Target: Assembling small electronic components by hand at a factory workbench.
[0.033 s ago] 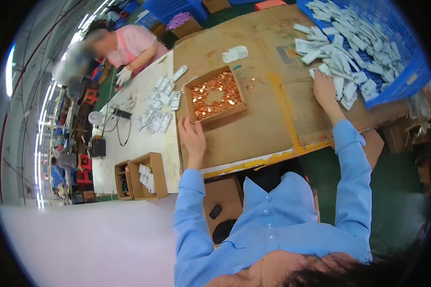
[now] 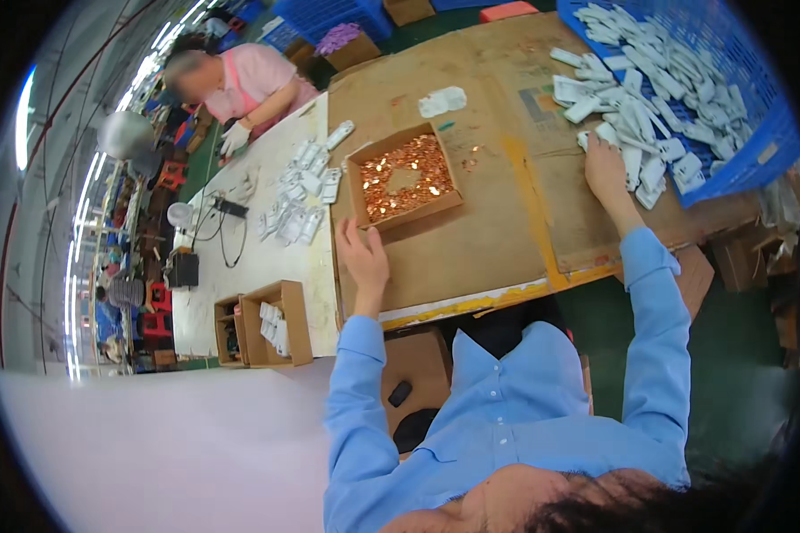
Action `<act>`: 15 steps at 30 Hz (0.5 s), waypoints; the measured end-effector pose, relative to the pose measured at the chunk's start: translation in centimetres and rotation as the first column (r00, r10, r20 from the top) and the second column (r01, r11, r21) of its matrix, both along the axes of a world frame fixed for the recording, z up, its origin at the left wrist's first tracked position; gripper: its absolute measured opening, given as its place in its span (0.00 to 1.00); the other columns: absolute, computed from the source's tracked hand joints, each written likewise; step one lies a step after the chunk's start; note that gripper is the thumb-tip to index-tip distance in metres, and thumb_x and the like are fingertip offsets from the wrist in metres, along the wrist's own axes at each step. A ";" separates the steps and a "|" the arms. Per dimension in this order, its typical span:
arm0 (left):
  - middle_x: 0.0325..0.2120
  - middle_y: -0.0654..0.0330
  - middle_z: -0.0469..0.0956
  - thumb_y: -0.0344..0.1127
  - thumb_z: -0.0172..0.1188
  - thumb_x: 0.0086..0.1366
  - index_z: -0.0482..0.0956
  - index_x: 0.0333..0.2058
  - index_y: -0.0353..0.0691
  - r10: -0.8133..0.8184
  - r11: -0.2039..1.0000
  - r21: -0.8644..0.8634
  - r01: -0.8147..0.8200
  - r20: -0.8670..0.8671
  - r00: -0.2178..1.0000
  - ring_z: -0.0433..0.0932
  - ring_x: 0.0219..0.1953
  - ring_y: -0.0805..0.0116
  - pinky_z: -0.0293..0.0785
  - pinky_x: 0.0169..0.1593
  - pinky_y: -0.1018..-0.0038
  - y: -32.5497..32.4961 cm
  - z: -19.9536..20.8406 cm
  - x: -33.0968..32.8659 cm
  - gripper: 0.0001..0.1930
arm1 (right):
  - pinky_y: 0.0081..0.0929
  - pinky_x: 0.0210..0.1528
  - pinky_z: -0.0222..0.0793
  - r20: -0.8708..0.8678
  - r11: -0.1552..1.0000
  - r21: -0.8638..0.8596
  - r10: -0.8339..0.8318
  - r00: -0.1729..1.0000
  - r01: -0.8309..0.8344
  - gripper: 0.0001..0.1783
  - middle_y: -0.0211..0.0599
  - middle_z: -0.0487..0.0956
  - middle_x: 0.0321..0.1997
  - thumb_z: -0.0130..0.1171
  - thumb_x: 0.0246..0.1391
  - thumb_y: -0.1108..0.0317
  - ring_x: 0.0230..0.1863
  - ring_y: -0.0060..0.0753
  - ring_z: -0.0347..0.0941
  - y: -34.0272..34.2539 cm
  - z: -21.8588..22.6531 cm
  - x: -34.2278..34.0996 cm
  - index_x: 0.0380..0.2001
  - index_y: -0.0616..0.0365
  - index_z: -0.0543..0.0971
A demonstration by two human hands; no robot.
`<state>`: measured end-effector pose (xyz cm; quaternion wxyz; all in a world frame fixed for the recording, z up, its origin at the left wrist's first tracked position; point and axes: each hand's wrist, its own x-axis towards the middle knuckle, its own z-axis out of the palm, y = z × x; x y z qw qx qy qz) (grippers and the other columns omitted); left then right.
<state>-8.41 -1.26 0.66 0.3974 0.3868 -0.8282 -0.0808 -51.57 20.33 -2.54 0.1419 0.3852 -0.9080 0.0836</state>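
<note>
My left hand (image 2: 364, 259) rests by the near left corner of a cardboard box (image 2: 422, 213), fingers stretched out and apart, holding nothing. Inside that box lies a heap of small copper-coloured metal pieces (image 2: 400, 173). At the right, my right hand (image 2: 606, 169) reaches the near edge of a pile of white plastic parts (image 2: 636, 120). Its fingers curl down around a white plastic part (image 2: 606, 133), partly covered by them. The pile spills out of a tipped blue plastic crate (image 2: 747, 164) onto the cardboard-covered table (image 2: 480, 240).
More white parts (image 2: 300, 191) lie on the white tabletop at left, near a black device with a cable (image 2: 231, 209). Small open boxes (image 2: 280, 324) stand at its near edge. Across the table, a co-worker in pink (image 2: 262, 84) wears a white glove. A white scrap (image 2: 442, 101) lies beyond the copper box.
</note>
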 end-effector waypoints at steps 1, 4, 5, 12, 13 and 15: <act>0.56 0.41 0.66 0.37 0.55 0.68 0.69 0.55 0.32 -0.007 1.000 -0.011 0.007 -0.049 0.999 0.65 0.58 0.41 0.62 0.61 0.55 1.2 0.2 0.0 0.21 | 0.40 0.41 0.77 0.019 1.000 0.006 -0.010 1.000 0.010 0.18 0.50 0.79 0.40 0.53 0.55 0.72 0.44 0.49 0.78 0.0 0.9 0.4 0.50 0.58 0.69; 0.53 0.43 0.68 0.36 0.56 0.67 0.69 0.54 0.32 -0.022 0.999 -0.041 0.018 -0.108 0.994 0.67 0.56 0.43 0.63 0.60 0.56 3.9 -0.2 -0.2 0.20 | 0.42 0.42 0.77 0.172 1.000 0.030 -0.003 0.985 -0.002 0.16 0.51 0.79 0.40 0.52 0.55 0.72 0.45 0.49 0.78 -0.6 3.4 2.8 0.48 0.57 0.69; 0.51 0.44 0.71 0.35 0.56 0.67 0.71 0.51 0.32 -0.061 0.998 0.011 0.063 -0.137 0.989 0.69 0.54 0.44 0.65 0.58 0.57 4.6 -0.7 -0.3 0.18 | 0.42 0.42 0.77 0.167 1.000 0.026 0.007 0.986 -0.011 0.16 0.51 0.79 0.40 0.52 0.55 0.72 0.45 0.49 0.78 -0.9 3.5 3.8 0.48 0.57 0.69; 0.32 0.48 0.81 0.40 0.57 0.67 0.78 0.41 0.33 -0.181 0.890 0.401 0.217 -0.126 0.975 0.81 0.32 0.55 0.76 0.39 0.65 9.9 -1.4 -2.5 0.14 | 0.46 0.42 0.74 0.367 0.868 -0.279 0.492 0.790 -0.411 0.15 0.52 0.79 0.40 0.54 0.52 0.75 0.44 0.53 0.77 -3.3 3.4 15.5 0.44 0.60 0.71; 0.31 0.48 0.81 0.40 0.56 0.68 0.78 0.41 0.32 -0.210 0.818 0.523 0.238 -0.115 0.971 0.81 0.32 0.54 0.76 0.38 0.65 10.3 -1.2 -2.7 0.15 | 0.46 0.42 0.74 0.389 0.814 -0.402 0.567 0.726 -0.419 0.14 0.53 0.79 0.39 0.54 0.52 0.75 0.43 0.54 0.77 -3.8 2.6 17.3 0.44 0.60 0.72; 0.27 0.49 0.82 0.42 0.56 0.69 0.79 0.39 0.30 -0.228 0.742 0.610 0.278 -0.160 0.960 0.80 0.27 0.59 0.75 0.35 0.66 10.5 -1.9 -2.9 0.17 | 0.42 0.41 0.74 0.564 0.755 -0.606 0.631 0.533 -0.251 0.14 0.52 0.80 0.37 0.54 0.53 0.76 0.39 0.52 0.79 -4.6 2.9 21.6 0.44 0.62 0.74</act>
